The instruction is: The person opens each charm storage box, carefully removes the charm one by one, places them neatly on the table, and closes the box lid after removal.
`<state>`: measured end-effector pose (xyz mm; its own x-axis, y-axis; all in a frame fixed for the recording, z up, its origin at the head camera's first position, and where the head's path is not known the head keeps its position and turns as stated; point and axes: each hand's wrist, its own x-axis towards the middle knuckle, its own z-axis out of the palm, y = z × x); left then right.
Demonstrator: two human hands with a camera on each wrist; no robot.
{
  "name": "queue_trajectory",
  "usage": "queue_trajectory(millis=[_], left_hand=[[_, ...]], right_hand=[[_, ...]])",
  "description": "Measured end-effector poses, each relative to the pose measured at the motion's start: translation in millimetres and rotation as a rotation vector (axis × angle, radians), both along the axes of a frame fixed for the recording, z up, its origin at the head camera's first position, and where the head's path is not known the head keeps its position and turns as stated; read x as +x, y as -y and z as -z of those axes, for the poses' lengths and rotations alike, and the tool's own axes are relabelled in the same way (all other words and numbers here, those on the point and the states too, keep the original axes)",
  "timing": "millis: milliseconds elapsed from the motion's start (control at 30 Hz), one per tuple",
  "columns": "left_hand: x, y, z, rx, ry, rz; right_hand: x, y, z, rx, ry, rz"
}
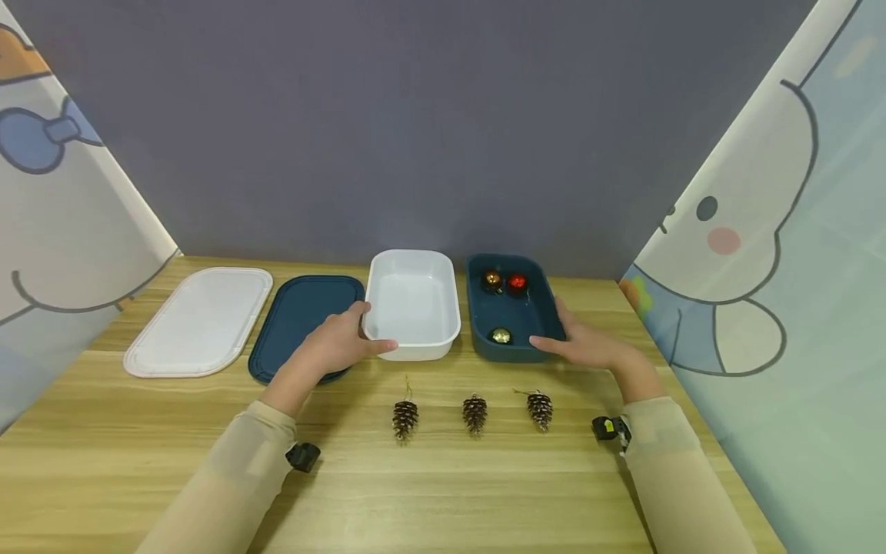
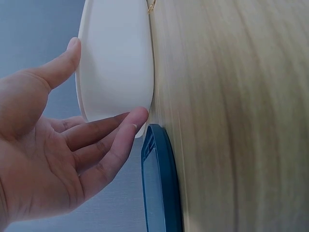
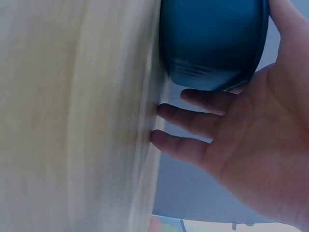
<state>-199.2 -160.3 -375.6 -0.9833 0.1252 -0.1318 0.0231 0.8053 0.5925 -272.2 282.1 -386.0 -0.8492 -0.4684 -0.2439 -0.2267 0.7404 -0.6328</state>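
Observation:
My left hand [image 1: 335,340] is at the near left corner of a white rectangular box [image 1: 413,304]. Its thumb lies on the near rim, and the fairly straight fingers [image 2: 104,145] reach along the left side. At the right, my right hand [image 1: 588,340] touches a dark blue box [image 1: 508,312], thumb over the near right rim. Its other fingers [image 3: 188,121] spread out straight beside the wall. Inside the blue box lie a gold ball ornament [image 1: 492,280], a red one [image 1: 517,284] and a pale gold one [image 1: 501,335]. Nothing shows inside the white box.
Three brown pine cones, left [image 1: 404,419], middle [image 1: 474,414] and right [image 1: 540,410], lie in a row before the boxes. A dark blue lid [image 1: 304,308] and a white lid [image 1: 201,322] lie flat at the left. A grey wall [image 1: 401,138] stands behind the table.

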Motion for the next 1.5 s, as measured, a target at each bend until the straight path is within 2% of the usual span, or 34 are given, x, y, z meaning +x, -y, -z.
queue_trajectory(millis=[267,533,867,1233,1500], left_hand=[[-1.4,-1.0,-3.2,0.001,0.008,0.009],[-1.0,0.7,-1.9,0.004,0.02,0.004],[-0.9,4.4,-1.0,0.049,0.034,0.019],[-0.7,-1.1,-3.4,-0.036,0.013,0.052],[-1.2,7.7,-5.9,0.02,0.015,0.075]], right_hand=[[2.8,-1.3,-0.4,0.018,0.018,0.006],[3.1,0.9,-0.9,0.024,0.03,0.017],[0.5,2.3,-1.8,0.032,0.03,0.018],[0.4,-6.3,4.8,0.042,0.031,0.04],[-1.1,-3.6,2.1,0.029,0.025,0.036]])
